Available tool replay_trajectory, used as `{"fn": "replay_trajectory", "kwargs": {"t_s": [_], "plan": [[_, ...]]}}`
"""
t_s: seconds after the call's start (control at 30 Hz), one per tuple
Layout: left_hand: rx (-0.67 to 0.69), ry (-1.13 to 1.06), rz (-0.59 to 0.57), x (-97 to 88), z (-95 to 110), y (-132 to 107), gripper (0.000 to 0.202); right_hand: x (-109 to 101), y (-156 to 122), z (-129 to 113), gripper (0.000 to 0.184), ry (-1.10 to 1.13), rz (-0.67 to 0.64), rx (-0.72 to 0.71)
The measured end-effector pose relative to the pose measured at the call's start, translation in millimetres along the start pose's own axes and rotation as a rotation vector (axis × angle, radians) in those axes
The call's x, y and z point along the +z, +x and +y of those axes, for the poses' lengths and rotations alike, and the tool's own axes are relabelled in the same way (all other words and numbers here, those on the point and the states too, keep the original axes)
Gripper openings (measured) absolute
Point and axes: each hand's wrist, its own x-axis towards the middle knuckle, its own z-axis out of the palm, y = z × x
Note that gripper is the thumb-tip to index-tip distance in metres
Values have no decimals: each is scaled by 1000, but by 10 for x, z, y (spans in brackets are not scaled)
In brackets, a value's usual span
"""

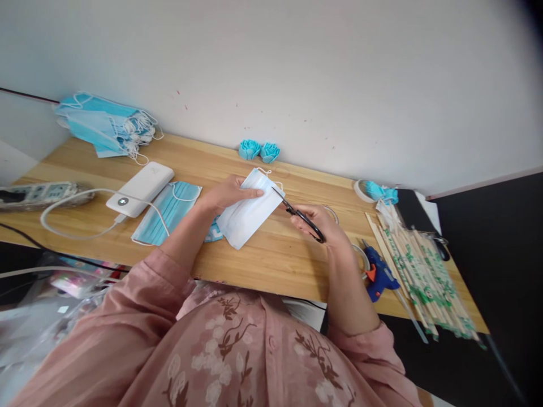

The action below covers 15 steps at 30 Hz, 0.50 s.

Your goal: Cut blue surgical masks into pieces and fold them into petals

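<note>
A pale blue face mask (250,217) is pinched in my left hand (233,195), its thumb lying on top near the upper edge. White ear loops stick out at the mask's far end. My right hand (316,220) grips black-handled scissors (303,216), whose blades point left and meet the mask's upper right edge. Whether the blades are parted I cannot tell. Left of my left hand lies a pleated blue mask (176,206). Beneath the held mask, blue pieces (214,232) partly show. Two blue folded flowers (259,151) stand against the wall.
A pile of masks (106,124) occupies the back left. Nearer are a white power bank (139,189) with its cable and a power strip (46,195). On the right lie a blue glue gun (377,274), wrapped chopsticks (424,277), tape (362,191) and a black item (413,212).
</note>
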Motion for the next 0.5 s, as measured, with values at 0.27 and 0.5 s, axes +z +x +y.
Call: {"fn": "replay_trajectory", "kwargs": {"t_s": [0.27,0.5], "plan": [[22,5,-29,38,77,-69,43,-53,37,107,51,-47,-129,-113],[31,13,-29,32,63,-50,47,-83,77,180,69,-97,-242,-265]]}}
